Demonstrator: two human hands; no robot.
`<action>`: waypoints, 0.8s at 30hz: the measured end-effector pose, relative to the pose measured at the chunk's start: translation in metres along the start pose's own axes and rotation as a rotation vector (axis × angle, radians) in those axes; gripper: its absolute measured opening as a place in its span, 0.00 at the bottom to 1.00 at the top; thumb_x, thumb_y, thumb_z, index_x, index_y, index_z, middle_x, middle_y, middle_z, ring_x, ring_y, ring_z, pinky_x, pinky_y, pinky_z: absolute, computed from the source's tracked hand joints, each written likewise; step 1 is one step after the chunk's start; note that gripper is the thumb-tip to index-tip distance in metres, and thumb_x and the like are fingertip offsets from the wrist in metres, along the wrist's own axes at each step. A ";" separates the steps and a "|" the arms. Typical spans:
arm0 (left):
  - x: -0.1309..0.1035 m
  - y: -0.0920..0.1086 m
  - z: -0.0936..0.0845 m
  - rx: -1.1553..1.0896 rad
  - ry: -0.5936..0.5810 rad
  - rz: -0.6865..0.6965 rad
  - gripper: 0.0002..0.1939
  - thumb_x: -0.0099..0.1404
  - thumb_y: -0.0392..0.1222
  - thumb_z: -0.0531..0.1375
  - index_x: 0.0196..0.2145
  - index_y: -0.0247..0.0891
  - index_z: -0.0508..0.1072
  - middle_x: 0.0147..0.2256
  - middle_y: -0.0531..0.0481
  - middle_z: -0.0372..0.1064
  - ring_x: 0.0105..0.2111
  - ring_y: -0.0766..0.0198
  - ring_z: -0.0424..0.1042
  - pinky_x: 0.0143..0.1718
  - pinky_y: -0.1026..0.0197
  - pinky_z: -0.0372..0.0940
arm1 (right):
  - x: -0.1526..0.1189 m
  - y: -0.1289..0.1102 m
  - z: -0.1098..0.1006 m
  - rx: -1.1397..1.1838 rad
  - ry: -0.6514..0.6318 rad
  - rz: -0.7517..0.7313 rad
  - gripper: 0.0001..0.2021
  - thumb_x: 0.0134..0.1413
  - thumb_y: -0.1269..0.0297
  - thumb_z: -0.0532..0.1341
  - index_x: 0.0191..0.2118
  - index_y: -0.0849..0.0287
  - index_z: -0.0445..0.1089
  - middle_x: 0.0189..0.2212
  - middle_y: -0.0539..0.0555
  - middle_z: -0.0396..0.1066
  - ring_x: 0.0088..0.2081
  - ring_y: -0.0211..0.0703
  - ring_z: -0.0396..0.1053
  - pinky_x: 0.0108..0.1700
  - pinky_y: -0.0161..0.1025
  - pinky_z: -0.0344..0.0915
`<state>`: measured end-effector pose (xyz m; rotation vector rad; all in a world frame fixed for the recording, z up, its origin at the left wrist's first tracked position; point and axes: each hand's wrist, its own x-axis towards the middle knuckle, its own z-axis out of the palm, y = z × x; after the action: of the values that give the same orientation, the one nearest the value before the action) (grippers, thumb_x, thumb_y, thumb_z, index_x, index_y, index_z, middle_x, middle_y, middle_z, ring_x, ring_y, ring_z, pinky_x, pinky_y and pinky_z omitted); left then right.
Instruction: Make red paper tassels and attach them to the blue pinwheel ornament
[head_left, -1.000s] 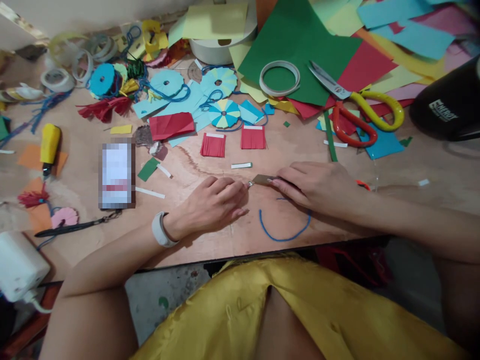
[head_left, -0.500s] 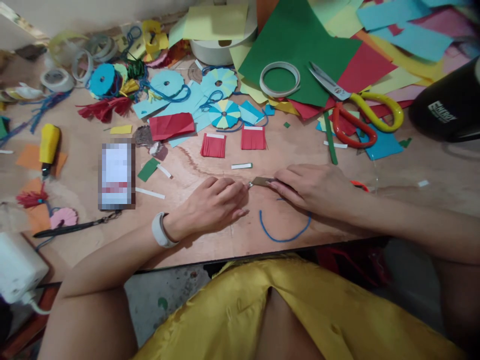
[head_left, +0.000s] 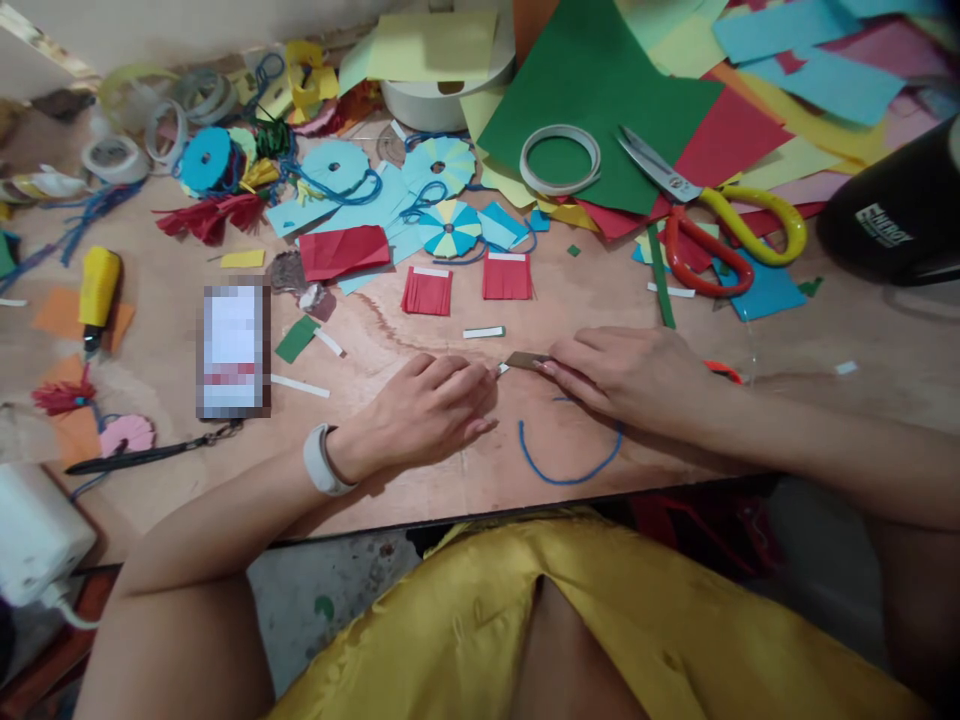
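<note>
My right hand [head_left: 626, 370] grips a flat, brownish-grey blade [head_left: 529, 360] with a slanted tip, pointing left; how far it runs back under the fingers is hidden. At that tip, a small white strip [head_left: 503, 369] pokes out from the curled fingers of my left hand [head_left: 431, 405], which rests low on the table. Most of the strip is covered. Just below the blade lies a curved length of blue yarn [head_left: 574, 480]. Beyond my hands sit a white-and-green strip [head_left: 484, 332] and two red fringed paper pieces [head_left: 427, 292], [head_left: 506, 278].
Orange-and-yellow scissors [head_left: 697, 200] and a tape roll [head_left: 559, 160] lie on coloured paper at the back right, near a black mug [head_left: 892, 205]. A phone [head_left: 234, 348] and a yellow cutter [head_left: 100, 295] are at left. Paper discs [head_left: 334, 170] lie farther back.
Both hands stay almost in place. The blade tip has shifted very slightly, and a bit more of the white strip shows beside it.
</note>
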<state>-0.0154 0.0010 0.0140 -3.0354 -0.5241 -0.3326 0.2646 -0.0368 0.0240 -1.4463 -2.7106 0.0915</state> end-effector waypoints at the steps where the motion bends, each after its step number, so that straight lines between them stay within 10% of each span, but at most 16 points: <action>1: 0.000 0.000 0.000 0.002 0.002 0.001 0.21 0.75 0.51 0.55 0.55 0.33 0.70 0.50 0.44 0.75 0.48 0.55 0.72 0.46 0.52 0.65 | 0.000 0.000 0.000 0.004 -0.001 0.005 0.19 0.74 0.58 0.50 0.39 0.60 0.74 0.29 0.55 0.73 0.31 0.43 0.67 0.31 0.41 0.47; 24: 0.000 -0.001 -0.002 -0.012 -0.049 -0.005 0.20 0.75 0.51 0.55 0.56 0.36 0.70 0.52 0.45 0.74 0.49 0.54 0.72 0.48 0.52 0.66 | 0.002 0.000 -0.003 0.035 -0.020 0.053 0.19 0.73 0.56 0.50 0.39 0.60 0.74 0.31 0.56 0.76 0.32 0.45 0.71 0.31 0.41 0.49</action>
<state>-0.0159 0.0021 0.0162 -3.0615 -0.5340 -0.2634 0.2639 -0.0352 0.0273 -1.5156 -2.6726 0.1565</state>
